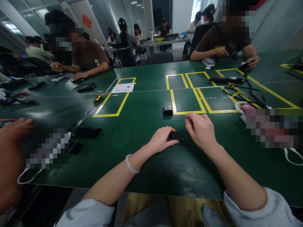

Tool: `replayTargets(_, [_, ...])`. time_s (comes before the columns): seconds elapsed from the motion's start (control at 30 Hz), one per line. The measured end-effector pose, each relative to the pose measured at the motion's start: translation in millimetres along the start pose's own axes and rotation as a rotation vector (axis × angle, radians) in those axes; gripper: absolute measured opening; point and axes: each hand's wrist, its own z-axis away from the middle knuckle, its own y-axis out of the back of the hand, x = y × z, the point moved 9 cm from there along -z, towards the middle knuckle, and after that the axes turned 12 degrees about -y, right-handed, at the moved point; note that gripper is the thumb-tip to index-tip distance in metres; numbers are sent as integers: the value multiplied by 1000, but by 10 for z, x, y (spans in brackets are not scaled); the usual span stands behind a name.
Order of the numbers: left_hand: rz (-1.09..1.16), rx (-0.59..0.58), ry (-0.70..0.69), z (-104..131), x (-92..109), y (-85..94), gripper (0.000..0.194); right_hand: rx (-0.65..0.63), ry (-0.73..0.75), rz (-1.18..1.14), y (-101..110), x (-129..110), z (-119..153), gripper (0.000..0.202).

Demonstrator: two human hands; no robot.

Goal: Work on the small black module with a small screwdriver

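L hand (pixel 162 138), half-curled, holds black block (pixel 176 136); R hand (pixel 200 129) pinches thin rod (pixel 183 129) (tip unclear), which might slip w/ off-angle pressure.

"How's the left grip (pixel 163 138)?"
"Back of it upward, fingers reaching forward, thumb set apart from them, clasping."
"And the right grip (pixel 201 129)?"
"Near the left, fingers curled inward, thumb pressing in a pinch."
"The arms?"
"Left forearm (pixel 112 179) and right forearm (pixel 236 176) are bare, angling toward each other."
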Motion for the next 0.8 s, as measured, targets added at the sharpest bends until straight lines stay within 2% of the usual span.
replayTargets(0.8, [-1, 4, 2, 4, -4, 0, 37, 7, 10, -10, 15, -14, 2, 18])
